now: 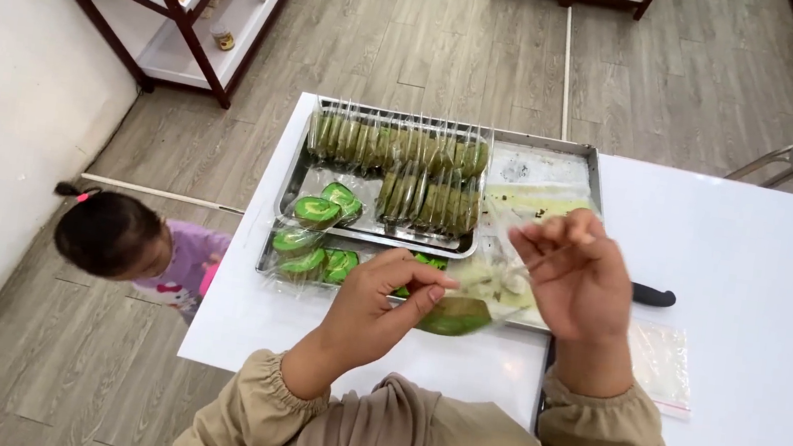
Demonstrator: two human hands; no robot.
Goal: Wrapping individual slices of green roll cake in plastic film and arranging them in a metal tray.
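At the near edge of the white surface (770,299), your left hand (377,301) pinches a green cake slice (454,316) between thumb and fingers, the slice sitting just over the front rim of the metal tray. Your right hand (577,275) is raised beside it, fingers curled closed on the top of a clear plastic bag (502,266) that hangs down toward the slice; whether the slice is already inside the bag is hard to tell. The large metal tray (550,166) lies toward the far left corner of the surface and carries a smaller tray (365,234) within it. In that smaller tray, two rows of wrapped green slices (401,148) stand on edge along the far side, packed close together. At the tray's near left corner, several bagged roll slices (315,233) lie flat, showing green spirals. The right part of the large tray holds only crumbs and smears. A black knife handle (655,296) pokes out from behind your right hand, lying on the surface just off the tray's right edge. A stack of empty clear bags (666,367) rests near the front edge, right of your right wrist. A child (127,240) stands on the floor beside the left edge of the surface.
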